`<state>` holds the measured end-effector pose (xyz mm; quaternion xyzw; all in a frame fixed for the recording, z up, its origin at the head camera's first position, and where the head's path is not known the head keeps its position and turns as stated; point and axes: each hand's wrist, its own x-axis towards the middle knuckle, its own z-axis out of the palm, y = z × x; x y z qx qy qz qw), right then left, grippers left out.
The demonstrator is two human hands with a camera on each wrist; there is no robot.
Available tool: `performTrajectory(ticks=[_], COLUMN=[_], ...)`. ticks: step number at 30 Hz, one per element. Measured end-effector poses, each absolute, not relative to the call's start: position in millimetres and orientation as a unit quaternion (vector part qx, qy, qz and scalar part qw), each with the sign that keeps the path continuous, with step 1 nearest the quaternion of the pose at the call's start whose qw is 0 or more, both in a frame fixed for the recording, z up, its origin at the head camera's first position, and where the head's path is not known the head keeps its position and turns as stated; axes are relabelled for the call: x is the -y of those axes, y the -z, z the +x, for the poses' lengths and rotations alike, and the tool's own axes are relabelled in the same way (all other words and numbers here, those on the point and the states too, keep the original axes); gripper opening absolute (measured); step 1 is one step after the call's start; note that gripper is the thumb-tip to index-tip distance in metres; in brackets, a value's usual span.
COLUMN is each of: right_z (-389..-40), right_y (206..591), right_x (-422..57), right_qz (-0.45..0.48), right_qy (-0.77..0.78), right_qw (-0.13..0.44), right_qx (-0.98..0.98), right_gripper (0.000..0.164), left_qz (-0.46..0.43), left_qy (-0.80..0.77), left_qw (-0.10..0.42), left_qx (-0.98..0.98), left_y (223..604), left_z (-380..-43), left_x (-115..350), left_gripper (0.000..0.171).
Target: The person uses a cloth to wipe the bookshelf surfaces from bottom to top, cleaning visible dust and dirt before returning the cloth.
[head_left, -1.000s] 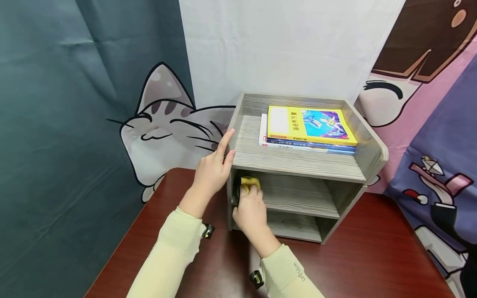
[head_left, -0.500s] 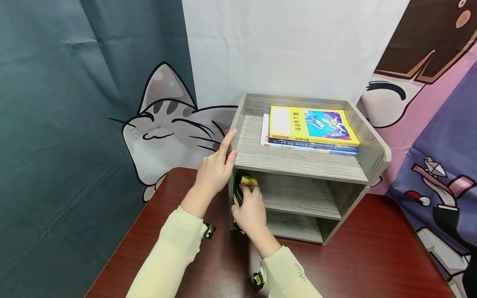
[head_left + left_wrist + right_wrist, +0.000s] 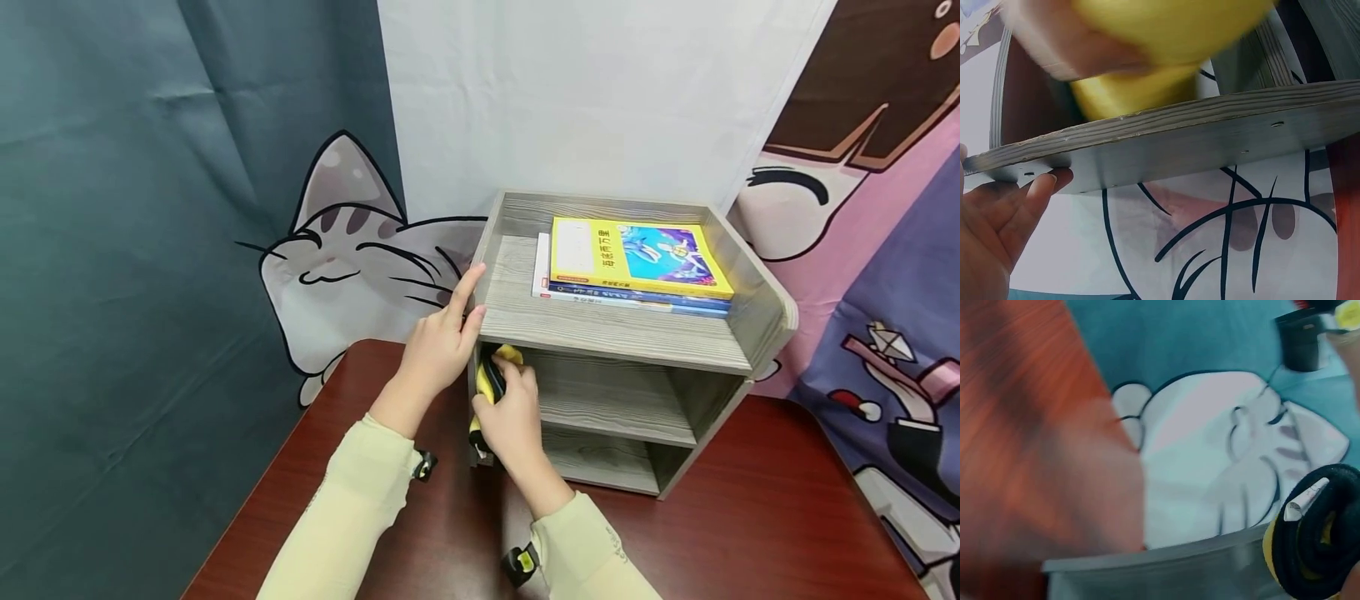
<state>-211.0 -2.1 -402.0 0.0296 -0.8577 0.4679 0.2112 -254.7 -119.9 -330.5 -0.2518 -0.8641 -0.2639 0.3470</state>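
My right hand (image 3: pixel 517 421) grips a yellow-and-black rolled cloth (image 3: pixel 486 385) at the left front of the shelf's middle compartment. In the right wrist view the black end of the cloth roll (image 3: pixel 1300 550) shows coiled layers and a small white tag (image 3: pixel 1305 500). The left wrist view has the yellow cloth (image 3: pixel 1147 94) blurred above the side board. My left hand (image 3: pixel 435 350) rests against the left side of the grey wood-grain shelf unit (image 3: pixel 600 342), its index finger straight along the upper edge. Its fingertips also touch the board in the left wrist view.
Several stacked books (image 3: pixel 637 258), a yellow one uppermost, lie on the top shelf. The unit stands on a dark red table (image 3: pixel 720 533). Behind it hang printed curtains (image 3: pixel 600 100), with a cartoon cat (image 3: pixel 352 283) at the left.
My right hand has turned and the cloth has come into fuller view along the shelf's left front, its lower end now showing. The left hand stays at the side board.
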Motion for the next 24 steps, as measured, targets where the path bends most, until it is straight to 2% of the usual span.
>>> performTrajectory(ticks=[7,16,24], right_z=[-206,-202,-205], right_y=[374,380,380], right_x=[3,4,3], right_qz=[0.016,0.035,-0.002], right_qy=[-0.558,-0.536,-0.598], right_qw=[0.212,0.208,0.189], right_qx=[0.802,0.817,0.779], right_gripper=[0.050,0.052,0.051], left_qz=[-0.250,-0.253,-0.252], left_qy=[0.262,0.264,0.260], left_qw=[0.340,0.338,0.338], left_qx=[0.868,0.868,0.869], left_y=[329,327,329], left_z=[-254,-252,-253], left_x=[120,122,120], left_gripper=[0.050,0.050,0.050])
